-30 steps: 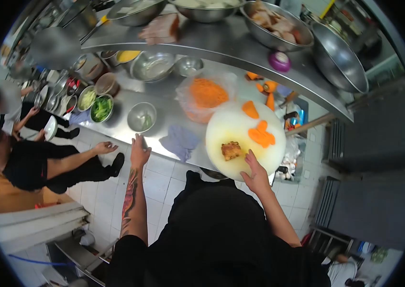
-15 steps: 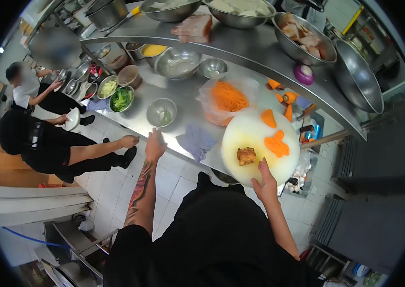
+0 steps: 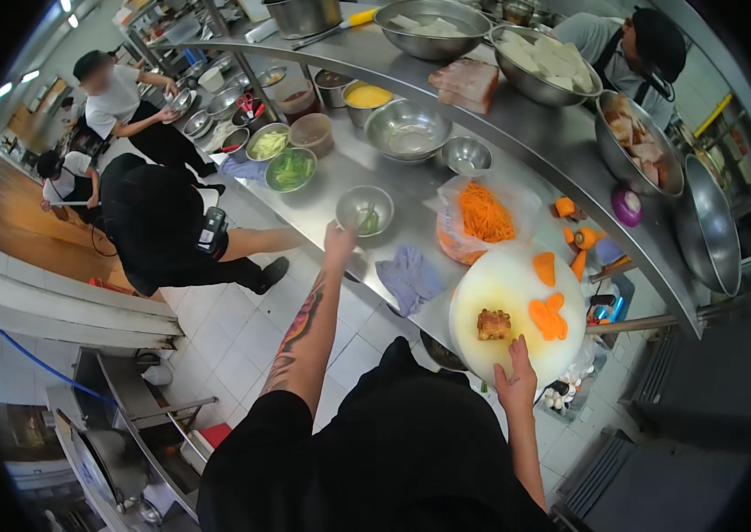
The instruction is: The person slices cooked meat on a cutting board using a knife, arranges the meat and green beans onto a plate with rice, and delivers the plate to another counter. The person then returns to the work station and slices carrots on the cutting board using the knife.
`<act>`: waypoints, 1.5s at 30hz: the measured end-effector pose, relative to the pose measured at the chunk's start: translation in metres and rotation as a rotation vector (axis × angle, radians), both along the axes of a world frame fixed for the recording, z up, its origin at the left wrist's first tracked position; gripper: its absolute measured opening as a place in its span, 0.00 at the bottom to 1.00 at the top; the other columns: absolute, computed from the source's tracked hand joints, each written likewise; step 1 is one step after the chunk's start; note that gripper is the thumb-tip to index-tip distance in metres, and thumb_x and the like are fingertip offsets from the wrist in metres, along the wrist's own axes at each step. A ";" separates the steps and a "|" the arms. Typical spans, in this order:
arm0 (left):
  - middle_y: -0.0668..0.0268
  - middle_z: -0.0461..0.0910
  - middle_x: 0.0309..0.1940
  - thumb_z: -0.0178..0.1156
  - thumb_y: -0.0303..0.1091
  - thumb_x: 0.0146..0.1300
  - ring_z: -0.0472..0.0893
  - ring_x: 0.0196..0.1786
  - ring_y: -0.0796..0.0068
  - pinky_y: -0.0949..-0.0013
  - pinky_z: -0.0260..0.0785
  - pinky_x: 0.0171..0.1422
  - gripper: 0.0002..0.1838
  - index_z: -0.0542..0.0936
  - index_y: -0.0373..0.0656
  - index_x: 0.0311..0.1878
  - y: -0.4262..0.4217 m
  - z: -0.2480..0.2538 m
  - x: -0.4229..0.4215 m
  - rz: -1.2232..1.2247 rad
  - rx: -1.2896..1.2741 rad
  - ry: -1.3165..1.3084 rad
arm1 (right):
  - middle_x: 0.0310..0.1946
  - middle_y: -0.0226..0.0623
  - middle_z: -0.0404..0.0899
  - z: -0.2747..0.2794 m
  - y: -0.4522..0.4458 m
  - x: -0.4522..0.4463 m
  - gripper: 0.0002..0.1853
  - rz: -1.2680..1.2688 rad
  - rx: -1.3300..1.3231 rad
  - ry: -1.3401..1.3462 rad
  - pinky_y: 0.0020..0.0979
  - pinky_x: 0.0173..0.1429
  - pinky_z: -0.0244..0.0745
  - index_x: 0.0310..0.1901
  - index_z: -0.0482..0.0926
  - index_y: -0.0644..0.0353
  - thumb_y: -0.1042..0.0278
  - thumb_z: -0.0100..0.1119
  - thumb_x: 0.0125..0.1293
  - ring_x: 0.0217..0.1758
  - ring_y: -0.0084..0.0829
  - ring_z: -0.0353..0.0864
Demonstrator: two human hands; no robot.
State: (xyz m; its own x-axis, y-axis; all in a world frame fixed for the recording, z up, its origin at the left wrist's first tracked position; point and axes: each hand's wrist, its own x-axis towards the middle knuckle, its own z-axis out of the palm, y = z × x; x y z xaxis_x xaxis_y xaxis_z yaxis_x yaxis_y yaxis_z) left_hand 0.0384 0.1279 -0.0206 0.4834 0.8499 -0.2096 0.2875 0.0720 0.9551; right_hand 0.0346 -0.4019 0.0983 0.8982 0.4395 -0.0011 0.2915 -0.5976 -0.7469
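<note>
My left hand (image 3: 340, 245) is at the near rim of a small metal bowl (image 3: 365, 200) with green pieces in it, the fingers closed on the edge. Slightly blurred, the fingertips are partly hidden. At the near edge of a round white cutting board (image 3: 470, 293), my right hand (image 3: 517, 376) lies with fingers stretched out, holding nothing. Just beyond its fingertips sits a browned, square-looking piece of food (image 3: 493, 324). Flat orange carrot slices (image 3: 548, 317) rest on the board's right side. Between bowl and board, a crumpled blue-grey cloth (image 3: 409, 280) lies on the steel counter.
A plastic bag of shredded carrot (image 3: 486, 213) stands behind the board. Several metal bowls, one with green vegetables (image 3: 291, 169), line the counter. The overhead shelf (image 3: 562, 146) carries a meat slab (image 3: 464, 85) and bowls. A person in black (image 3: 153, 222) stands at the left.
My left hand has reached forward to the bowl's rim. My right hand stays by the board. The person in black has turned and bent, and the view has swung left.
</note>
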 end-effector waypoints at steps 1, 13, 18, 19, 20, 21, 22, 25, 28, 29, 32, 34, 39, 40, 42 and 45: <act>0.63 0.82 0.42 0.66 0.46 0.72 0.81 0.38 0.76 0.70 0.74 0.37 0.33 0.70 0.40 0.72 -0.006 -0.005 0.005 -0.012 -0.082 -0.016 | 0.69 0.61 0.75 -0.001 -0.001 0.001 0.43 -0.001 -0.013 -0.011 0.42 0.74 0.73 0.79 0.58 0.69 0.75 0.66 0.63 0.73 0.50 0.78; 0.54 0.73 0.68 0.74 0.47 0.57 0.76 0.66 0.46 0.47 0.76 0.67 0.28 0.79 0.41 0.56 -0.047 0.053 -0.056 -0.572 0.780 0.683 | 0.71 0.63 0.72 0.000 0.001 0.001 0.42 -0.006 0.003 0.040 0.41 0.75 0.71 0.79 0.57 0.71 0.76 0.65 0.65 0.74 0.51 0.76; 0.55 0.65 0.77 0.79 0.41 0.50 0.72 0.71 0.41 0.47 0.75 0.71 0.42 0.70 0.43 0.68 -0.044 0.048 -0.058 -0.628 0.823 0.681 | 0.73 0.66 0.70 -0.008 -0.003 0.003 0.44 0.022 0.032 0.058 0.39 0.77 0.69 0.81 0.53 0.68 0.80 0.63 0.66 0.77 0.51 0.73; 0.55 0.67 0.75 0.79 0.38 0.49 0.72 0.71 0.43 0.48 0.78 0.67 0.38 0.71 0.42 0.63 -0.046 0.051 -0.055 -0.627 0.815 0.692 | 0.73 0.66 0.70 -0.007 -0.002 0.004 0.44 0.025 0.024 0.060 0.39 0.77 0.69 0.81 0.53 0.68 0.81 0.63 0.66 0.77 0.51 0.73; 0.55 0.69 0.72 0.79 0.35 0.48 0.71 0.70 0.45 0.48 0.80 0.64 0.35 0.72 0.41 0.58 -0.049 0.055 -0.053 -0.626 0.806 0.703 | 0.73 0.66 0.70 -0.007 -0.002 0.004 0.44 0.028 0.023 0.058 0.39 0.77 0.69 0.81 0.53 0.68 0.81 0.63 0.66 0.77 0.51 0.73; 0.55 0.69 0.72 0.79 0.35 0.48 0.71 0.70 0.45 0.48 0.80 0.64 0.35 0.72 0.41 0.58 -0.049 0.052 -0.051 -0.623 0.806 0.702 | 0.73 0.66 0.70 -0.006 -0.002 0.004 0.44 0.027 0.021 0.057 0.39 0.76 0.70 0.81 0.53 0.68 0.80 0.63 0.66 0.77 0.51 0.73; 0.55 0.68 0.73 0.79 0.35 0.48 0.71 0.70 0.44 0.48 0.80 0.63 0.34 0.73 0.41 0.57 -0.049 0.048 -0.049 -0.607 0.803 0.720 | 0.73 0.66 0.70 -0.006 -0.002 0.004 0.44 0.025 0.020 0.056 0.39 0.76 0.70 0.81 0.52 0.68 0.80 0.63 0.66 0.77 0.51 0.73; 0.55 0.66 0.75 0.79 0.35 0.48 0.70 0.71 0.44 0.48 0.80 0.64 0.34 0.73 0.40 0.57 -0.050 0.049 -0.049 -0.601 0.792 0.744 | 0.69 0.65 0.74 -0.003 0.002 0.002 0.41 0.000 0.005 0.007 0.42 0.74 0.73 0.79 0.57 0.70 0.75 0.64 0.66 0.73 0.51 0.77; 0.55 0.66 0.75 0.79 0.34 0.49 0.70 0.72 0.44 0.47 0.80 0.64 0.34 0.73 0.40 0.57 -0.049 0.045 -0.051 -0.605 0.795 0.727 | 0.69 0.65 0.74 0.003 0.003 0.001 0.41 0.005 0.008 0.008 0.42 0.74 0.73 0.79 0.57 0.70 0.76 0.64 0.66 0.73 0.52 0.77; 0.55 0.65 0.75 0.79 0.34 0.49 0.70 0.72 0.44 0.47 0.80 0.64 0.34 0.72 0.40 0.58 -0.049 0.045 -0.052 -0.596 0.808 0.705 | 0.69 0.65 0.74 0.003 0.003 0.001 0.41 0.004 0.008 0.007 0.42 0.74 0.73 0.79 0.57 0.70 0.76 0.64 0.66 0.73 0.52 0.77; 0.55 0.65 0.76 0.78 0.34 0.49 0.69 0.73 0.44 0.47 0.80 0.65 0.35 0.72 0.40 0.59 -0.052 0.048 -0.052 -0.589 0.792 0.723 | 0.69 0.65 0.74 -0.001 0.002 0.001 0.41 0.000 0.008 0.014 0.42 0.74 0.73 0.79 0.57 0.70 0.76 0.64 0.66 0.73 0.52 0.77; 0.56 0.64 0.77 0.78 0.34 0.50 0.68 0.74 0.44 0.46 0.80 0.65 0.35 0.71 0.40 0.60 -0.052 0.045 -0.052 -0.584 0.791 0.720 | 0.70 0.65 0.74 -0.005 0.001 0.001 0.42 0.000 0.021 0.004 0.41 0.74 0.72 0.79 0.57 0.70 0.76 0.64 0.66 0.73 0.52 0.77; 0.57 0.64 0.77 0.78 0.35 0.51 0.67 0.75 0.44 0.46 0.79 0.67 0.37 0.70 0.41 0.63 -0.051 0.039 -0.053 -0.578 0.796 0.723 | 0.70 0.65 0.73 -0.002 0.002 0.001 0.42 -0.007 0.005 0.021 0.41 0.75 0.72 0.79 0.56 0.70 0.76 0.64 0.65 0.74 0.52 0.77; 0.57 0.64 0.77 0.78 0.36 0.51 0.66 0.75 0.44 0.46 0.78 0.68 0.38 0.70 0.41 0.63 -0.050 0.039 -0.053 -0.576 0.796 0.721 | 0.70 0.65 0.73 -0.002 0.002 0.001 0.42 -0.009 0.006 0.027 0.41 0.75 0.72 0.79 0.56 0.70 0.76 0.64 0.65 0.74 0.52 0.77; 0.56 0.64 0.77 0.78 0.36 0.51 0.66 0.76 0.44 0.47 0.78 0.68 0.38 0.70 0.41 0.64 -0.051 0.041 -0.052 -0.576 0.796 0.718 | 0.70 0.65 0.73 -0.001 0.003 0.000 0.42 -0.012 0.010 0.027 0.41 0.75 0.71 0.79 0.56 0.70 0.76 0.64 0.65 0.74 0.52 0.77; 0.56 0.63 0.78 0.79 0.36 0.52 0.66 0.76 0.45 0.48 0.76 0.70 0.39 0.69 0.41 0.65 -0.051 0.043 -0.052 -0.597 0.768 0.750 | 0.70 0.65 0.73 -0.002 0.003 -0.001 0.42 -0.017 0.016 0.029 0.41 0.75 0.71 0.79 0.57 0.70 0.76 0.64 0.65 0.74 0.52 0.76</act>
